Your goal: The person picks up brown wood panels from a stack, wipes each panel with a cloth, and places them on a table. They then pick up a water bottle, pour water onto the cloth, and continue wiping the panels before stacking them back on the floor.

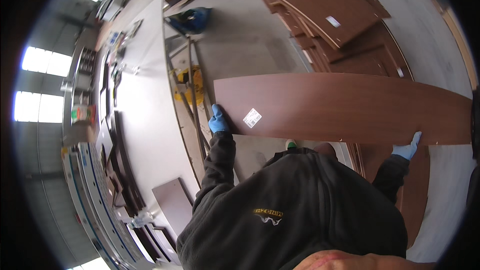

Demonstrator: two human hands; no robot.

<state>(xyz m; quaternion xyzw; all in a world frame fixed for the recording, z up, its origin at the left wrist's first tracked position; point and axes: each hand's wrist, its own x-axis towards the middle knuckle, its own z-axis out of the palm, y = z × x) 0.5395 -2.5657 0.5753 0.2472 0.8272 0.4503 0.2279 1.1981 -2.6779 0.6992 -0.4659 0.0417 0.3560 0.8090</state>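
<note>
A long reddish-brown wood panel (330, 107) stretches across in front of my body, with its broad face showing. A white label (252, 118) sticks to it near the left end. My left hand (218, 120), in a blue glove, is closed on the panel's left end, thumb on the near side and the other fingers partly hidden. Toward the right end, my right hand (409, 147), gloved in blue too, grips the near long edge, with its fingers mostly under the panel.
Brown panels lie stacked unevenly on the floor (327, 17) ahead to the right. More brown boards (417, 185) are beside my right arm. At left runs a long pale table (145, 65) bearing dark strips and a small panel (174, 202). A yellow bag (197, 85) and blue bag (199, 20) sit by its frame.
</note>
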